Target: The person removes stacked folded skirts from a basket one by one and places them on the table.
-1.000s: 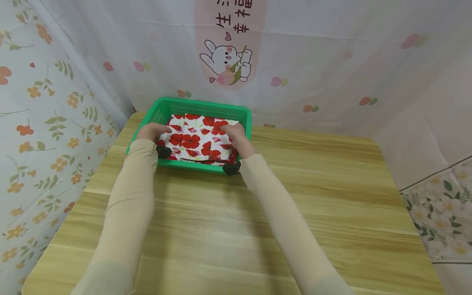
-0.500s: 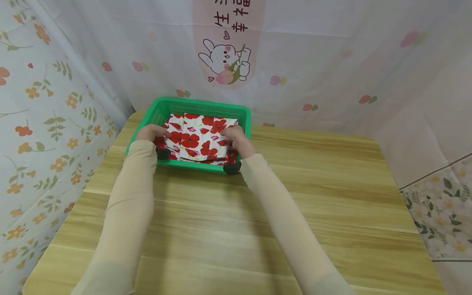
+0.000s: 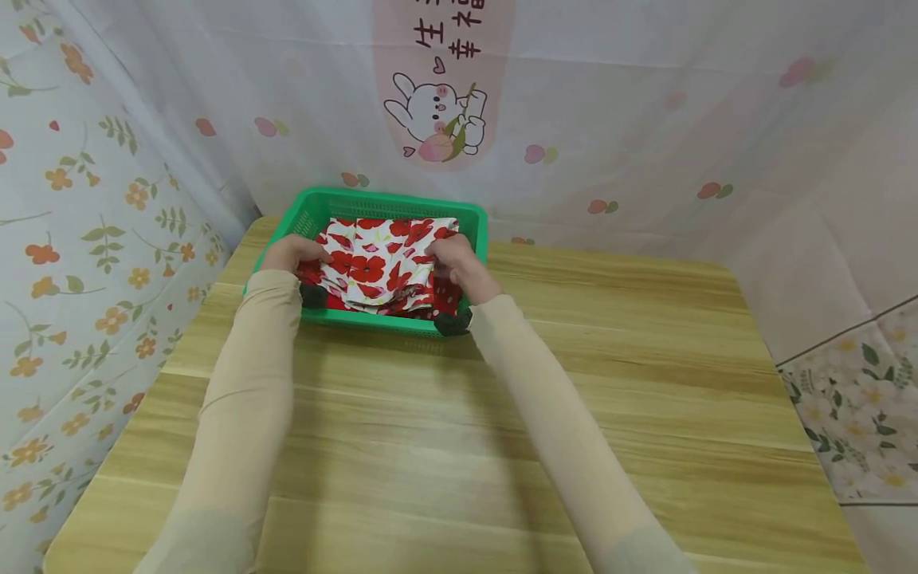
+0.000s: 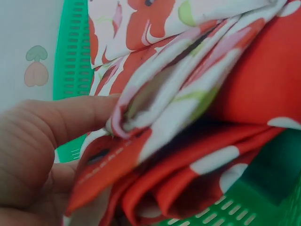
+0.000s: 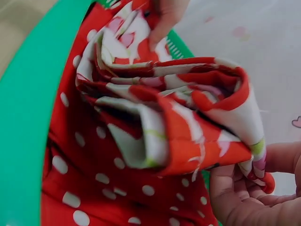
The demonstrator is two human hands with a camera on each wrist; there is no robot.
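A folded white cloth with red poppies (image 3: 376,259) is in the green plastic basket (image 3: 358,320), bunched into several layers. My left hand (image 3: 290,253) grips its left side; in the left wrist view one finger lies along the fold's edge and others are hidden under the cloth. My right hand (image 3: 464,267) pinches the right side, and the right wrist view shows the corner between thumb and fingers (image 5: 225,190). That side is lifted, its folds sagging open. Underneath lies a red cloth with white dots (image 5: 101,188).
The basket stands near the back left of a wooden table (image 3: 602,383). A white curtain with a rabbit print (image 3: 437,112) hangs right behind it, and a flower-patterned curtain (image 3: 93,263) borders the left. A dark wrist strap (image 3: 453,322) overlaps the basket's front rim.
The poppy cloth's right side has been raised and pulled slightly inward, turning from flat to rumpled. More of the red dotted cloth shows below. Both hands stay at its sides.
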